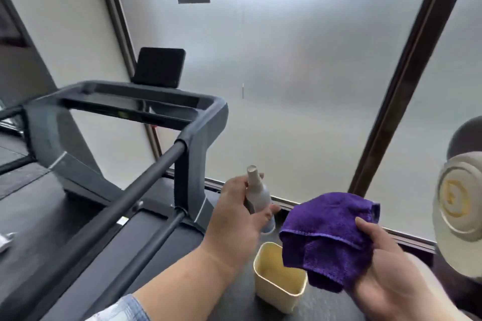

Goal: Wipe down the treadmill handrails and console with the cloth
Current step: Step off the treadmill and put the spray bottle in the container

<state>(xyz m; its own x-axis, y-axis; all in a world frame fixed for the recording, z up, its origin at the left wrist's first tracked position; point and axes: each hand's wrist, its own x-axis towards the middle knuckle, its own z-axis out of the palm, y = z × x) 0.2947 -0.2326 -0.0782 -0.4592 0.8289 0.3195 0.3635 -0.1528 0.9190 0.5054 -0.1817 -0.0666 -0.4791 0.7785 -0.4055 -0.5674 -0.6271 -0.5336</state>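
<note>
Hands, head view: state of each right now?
Left hand: closed, gripping the spray bottle.
Right hand: closed, holding the purple cloth.

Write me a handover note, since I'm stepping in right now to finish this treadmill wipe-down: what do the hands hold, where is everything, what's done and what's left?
Left hand: grips a grey spray bottle, held upright just right of the treadmill.
Right hand: holds the purple cloth, bunched, in the air above a cream bin on the floor.
The handrail and console are to the left; the cloth touches neither.
Done: supplies in hand; no wiping visible yet.
Left: probably spray the cloth, then wipe the handrails and console.
</note>
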